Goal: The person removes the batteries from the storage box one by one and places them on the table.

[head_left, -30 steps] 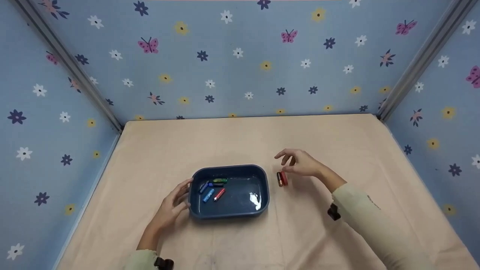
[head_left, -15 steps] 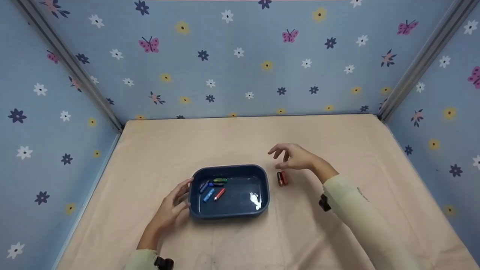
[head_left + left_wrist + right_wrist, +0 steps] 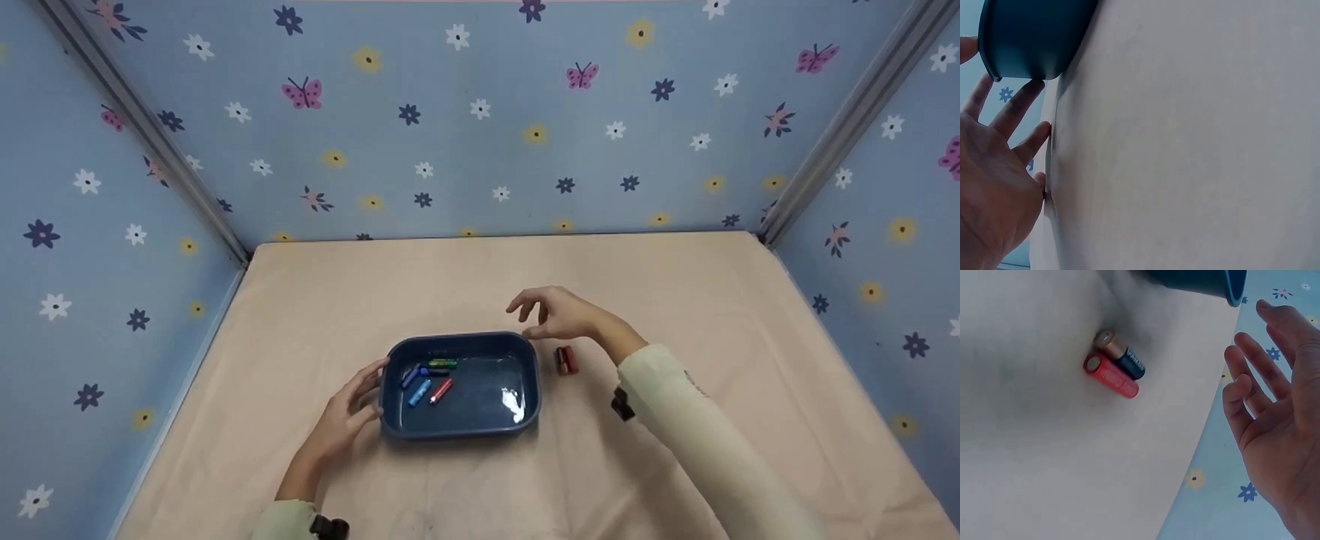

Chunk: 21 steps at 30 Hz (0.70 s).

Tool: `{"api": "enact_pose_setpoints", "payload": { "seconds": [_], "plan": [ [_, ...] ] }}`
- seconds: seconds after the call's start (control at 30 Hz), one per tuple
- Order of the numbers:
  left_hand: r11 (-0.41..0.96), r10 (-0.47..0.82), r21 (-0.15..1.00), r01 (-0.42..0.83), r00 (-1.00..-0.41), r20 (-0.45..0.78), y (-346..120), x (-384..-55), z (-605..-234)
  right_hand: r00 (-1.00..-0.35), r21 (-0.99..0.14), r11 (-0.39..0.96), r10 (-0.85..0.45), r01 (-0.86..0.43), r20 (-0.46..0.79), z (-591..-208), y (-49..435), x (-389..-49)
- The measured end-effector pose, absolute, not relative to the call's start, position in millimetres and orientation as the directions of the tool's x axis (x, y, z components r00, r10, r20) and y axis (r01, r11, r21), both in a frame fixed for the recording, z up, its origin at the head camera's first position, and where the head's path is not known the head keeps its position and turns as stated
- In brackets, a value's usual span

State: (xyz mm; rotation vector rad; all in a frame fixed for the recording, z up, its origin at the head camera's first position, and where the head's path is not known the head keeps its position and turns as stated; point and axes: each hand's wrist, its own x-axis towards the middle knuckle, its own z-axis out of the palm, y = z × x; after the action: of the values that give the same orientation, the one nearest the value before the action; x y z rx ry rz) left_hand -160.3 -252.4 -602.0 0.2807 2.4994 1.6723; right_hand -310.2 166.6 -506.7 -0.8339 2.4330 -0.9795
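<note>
A dark blue rectangular basin (image 3: 480, 432) stands on the table with several small batteries in it, among them a red battery (image 3: 441, 391), a light blue battery (image 3: 420, 393) and a green battery (image 3: 442, 363). My left hand (image 3: 337, 424) touches the basin's left side with its fingers spread. Over the basin's far right corner hovers my right hand (image 3: 564, 315), fingers loosely bent and nothing between them. Just right of the basin, a black-and-copper battery (image 3: 1120, 354) and another red battery (image 3: 1111, 375) lie side by side on the cloth.
A beige cloth (image 3: 360, 285) with some creases covers the table. Blue walls (image 3: 480, 150) with flowers and butterflies enclose the back and both sides, with grey metal posts (image 3: 832, 135) at the corners.
My right hand has moved left, from above the two loose batteries to the basin's far right corner. The left hand and the basin stay in place.
</note>
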Motion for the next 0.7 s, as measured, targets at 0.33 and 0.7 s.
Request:
{"api": "enact_pose_setpoints", "payload": {
  "seconds": [0.33,0.7],
  "plan": [
    [0.387,0.207,0.918,0.084,-0.978,0.002,-252,-160,-604,-0.715,-0.707,0.571,-0.687,-0.417,-0.133,-498,136,-308],
    [0.360,0.220,0.927,0.106,-0.975,0.026,-251,-161,-605,-0.665,-0.680,0.560,-0.733,-0.473,-0.142,-482,94,-305]
  ]
}}
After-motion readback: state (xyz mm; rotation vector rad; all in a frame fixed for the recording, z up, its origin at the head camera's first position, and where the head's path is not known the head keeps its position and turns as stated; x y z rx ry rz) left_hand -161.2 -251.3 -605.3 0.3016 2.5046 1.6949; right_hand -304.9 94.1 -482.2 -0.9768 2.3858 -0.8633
